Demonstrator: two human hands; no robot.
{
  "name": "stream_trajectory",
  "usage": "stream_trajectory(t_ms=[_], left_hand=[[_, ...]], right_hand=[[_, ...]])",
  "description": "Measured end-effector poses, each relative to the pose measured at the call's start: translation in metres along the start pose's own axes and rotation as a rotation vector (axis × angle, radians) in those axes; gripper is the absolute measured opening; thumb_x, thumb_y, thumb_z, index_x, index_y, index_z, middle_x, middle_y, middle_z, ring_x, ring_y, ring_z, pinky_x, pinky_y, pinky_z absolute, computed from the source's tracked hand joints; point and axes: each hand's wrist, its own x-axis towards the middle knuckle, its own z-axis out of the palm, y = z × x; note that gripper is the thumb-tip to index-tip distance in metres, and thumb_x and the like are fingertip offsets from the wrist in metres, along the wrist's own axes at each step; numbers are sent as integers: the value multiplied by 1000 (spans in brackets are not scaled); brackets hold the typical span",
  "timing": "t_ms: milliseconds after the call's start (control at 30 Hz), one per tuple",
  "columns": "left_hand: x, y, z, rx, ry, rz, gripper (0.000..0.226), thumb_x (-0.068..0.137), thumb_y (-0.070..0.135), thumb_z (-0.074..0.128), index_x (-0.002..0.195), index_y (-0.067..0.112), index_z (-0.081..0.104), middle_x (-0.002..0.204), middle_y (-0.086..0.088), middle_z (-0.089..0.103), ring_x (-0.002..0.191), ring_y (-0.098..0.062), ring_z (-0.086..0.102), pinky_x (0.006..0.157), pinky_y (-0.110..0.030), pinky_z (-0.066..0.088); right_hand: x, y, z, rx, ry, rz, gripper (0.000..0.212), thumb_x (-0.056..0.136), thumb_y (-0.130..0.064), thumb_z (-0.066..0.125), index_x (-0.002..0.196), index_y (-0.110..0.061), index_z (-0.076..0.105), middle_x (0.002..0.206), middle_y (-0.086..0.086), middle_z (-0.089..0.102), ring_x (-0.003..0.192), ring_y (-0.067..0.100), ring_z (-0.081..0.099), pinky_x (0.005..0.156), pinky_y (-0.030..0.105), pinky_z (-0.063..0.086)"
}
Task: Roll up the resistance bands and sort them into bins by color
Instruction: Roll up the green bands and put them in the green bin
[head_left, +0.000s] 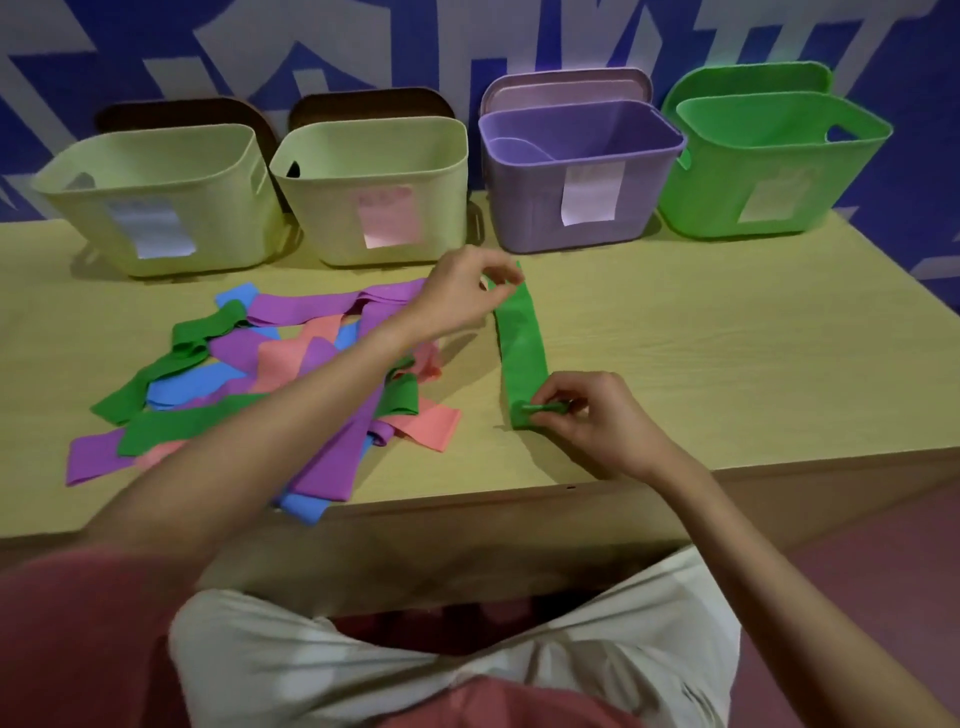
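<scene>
Right of the band pile (270, 384), your hands pinch the green band (521, 348) lengthwise: right hand (597, 421) near end, left hand (462, 296) far end.

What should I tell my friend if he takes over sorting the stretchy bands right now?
Left hand pinches the far end of the green band; right hand pinches its near end, where a first fold shows.
The band lies stretched flat on the table, apart from the mixed pile.
Done: hardly any rolling.
Left: roll it, drop it in the green bin, then do the pile.
</scene>
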Motion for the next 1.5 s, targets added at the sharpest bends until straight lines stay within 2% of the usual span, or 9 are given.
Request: stream_trajectory(t_ms=[100, 233, 333, 567, 700, 833, 967, 1233, 1500], left_hand=[[-68, 25, -8, -151, 1, 15, 10, 86, 11, 69, 95, 14, 74, 86, 9, 70, 79, 2, 62, 69, -13, 47], [-134, 30, 5, -207, 13, -4, 8, 82, 15, 74, 90, 15, 73, 87, 9, 69, 82, -3, 60, 66, -21, 48], [-151, 24, 18, -275, -11, -38, 15, 78, 16, 78, 92, 15, 72, 89, 8, 66, 82, -4, 59, 63, -12, 44], [-157, 20, 30, -238, -17, 26, 12, 78, 11, 77, 89, 14, 72, 84, 3, 65, 78, -8, 58, 64, -23, 48], [-157, 18, 36, -183, -17, 53, 8, 81, 9, 74, 88, 13, 72, 82, 9, 62, 78, 0, 55, 67, -19, 44], [-161, 16, 39, -189, 37, 29, 7, 82, 9, 72, 88, 13, 71, 83, 10, 62, 78, 0, 55, 68, -17, 44], [-165, 20, 43, -156, 70, 50, 8, 83, 10, 72, 91, 10, 71, 85, 4, 65, 78, -5, 54, 69, -19, 44], [-164, 25, 44, -88, 95, 82, 14, 78, 13, 78, 90, 12, 71, 84, 4, 63, 75, -12, 55, 67, -29, 50], [-163, 21, 47, -1, 107, 105, 11, 81, 12, 74, 90, 7, 70, 84, -2, 63, 78, -7, 45, 70, -9, 34]], right_hand=[[-10, -3, 12, 30, 54, 13, 9, 80, -15, 76, 89, -13, 74, 85, -5, 71, 75, 7, 64, 71, 26, 53], [-18, -3, 29, 68, 178, 20, 14, 75, -13, 80, 88, -10, 76, 87, 2, 72, 74, 4, 63, 69, 13, 48], [-21, -3, 33, 56, 210, 28, 14, 74, -10, 81, 87, -8, 77, 83, -2, 65, 72, 0, 58, 65, 7, 42], [-28, -6, 38, 34, 218, 16, 14, 73, -11, 82, 86, -11, 77, 75, -13, 56, 66, -3, 54, 61, 8, 38], [-31, -7, 40, 40, 171, -6, 17, 75, -13, 80, 91, -11, 77, 78, -10, 59, 68, 0, 55, 62, 11, 39], [-38, 1, 36, 135, 181, 29, 26, 75, -7, 80, 97, -14, 69, 81, -6, 65, 77, 13, 63, 74, 29, 54], [-47, 7, 36, 181, 216, 36, 21, 76, -6, 79, 90, -15, 68, 77, -5, 63, 72, 20, 61, 66, 37, 56], [-46, 5, 41, 165, 265, 44, 10, 79, -9, 77, 86, -11, 70, 72, -12, 58, 65, 11, 56, 60, 34, 52], [-46, 5, 36, -75, 266, -70, 10, 81, -17, 76, 88, -11, 73, 82, -1, 57, 79, 12, 53, 68, 21, 43]])
